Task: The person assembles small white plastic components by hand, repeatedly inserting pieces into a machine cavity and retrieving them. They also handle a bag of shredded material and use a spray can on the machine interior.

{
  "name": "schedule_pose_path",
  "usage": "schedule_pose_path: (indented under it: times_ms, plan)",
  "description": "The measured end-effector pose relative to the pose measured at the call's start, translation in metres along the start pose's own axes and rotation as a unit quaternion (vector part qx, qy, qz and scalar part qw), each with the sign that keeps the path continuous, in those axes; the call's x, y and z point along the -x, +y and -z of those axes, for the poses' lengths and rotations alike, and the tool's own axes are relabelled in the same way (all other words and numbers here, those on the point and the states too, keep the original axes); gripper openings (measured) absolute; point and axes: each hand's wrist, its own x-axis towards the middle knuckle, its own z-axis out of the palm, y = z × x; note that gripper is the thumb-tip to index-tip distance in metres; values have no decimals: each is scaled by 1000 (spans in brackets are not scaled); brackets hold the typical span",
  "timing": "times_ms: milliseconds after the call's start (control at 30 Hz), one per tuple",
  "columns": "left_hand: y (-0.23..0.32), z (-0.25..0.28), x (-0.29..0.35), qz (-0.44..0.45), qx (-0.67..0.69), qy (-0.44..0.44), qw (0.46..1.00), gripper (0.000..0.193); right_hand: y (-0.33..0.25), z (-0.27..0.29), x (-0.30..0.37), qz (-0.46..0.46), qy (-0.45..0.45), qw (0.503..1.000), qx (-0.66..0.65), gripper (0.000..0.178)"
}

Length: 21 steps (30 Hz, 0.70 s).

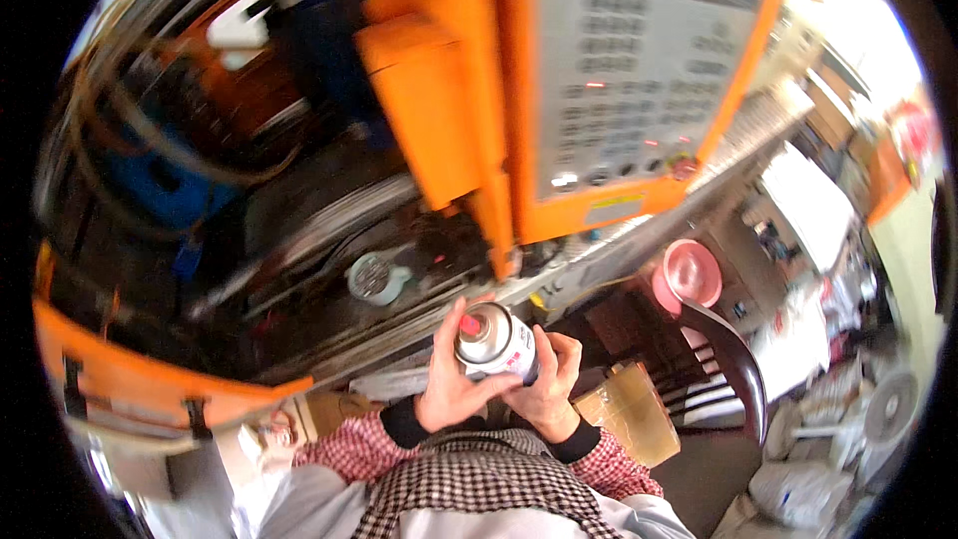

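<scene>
Between my two hands, close in front of my body, is a white spray can (504, 347) with a red nozzle on its metal top. My left hand (449, 376) wraps the can's left side, its thumb reaching across the front. On the right side, my right hand (551, 379) grips the can with its fingers curled. The can's top tilts up toward me. Just beyond it, on the machine's dark bed, stands a small pale cup (378, 278) with a handle, holding small grey bits I cannot make out.
An orange machine with a grey button panel (639, 90) rises ahead. Its dark open bay with hoses (130, 130) lies left. To the right are a pink basin (689, 274), a dark chair (733, 359), a cardboard box (631, 413) and a fan (888, 407).
</scene>
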Motion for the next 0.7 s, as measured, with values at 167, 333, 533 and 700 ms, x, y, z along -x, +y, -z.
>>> schedule_pose_path:
  times_ms: [167, 333, 533, 700]
  plan:
    - [5, 51, 28, -19, 91, 106, 990, 95, -51, -33, -14, 89, -21, 996, 24, 72]
    - [13, 105, 31, -53, 25, 122, 991, 90, -89, -70, -28, 110, -72, 991, -5, 74]
    - [16, 150, 15, -50, -60, 250, 965, 88, -114, -116, -49, 107, -194, 968, -120, 80]
    - [20, 234, -35, -76, -20, 380, 922, 80, -117, -114, -54, 139, -253, 946, -145, 55]
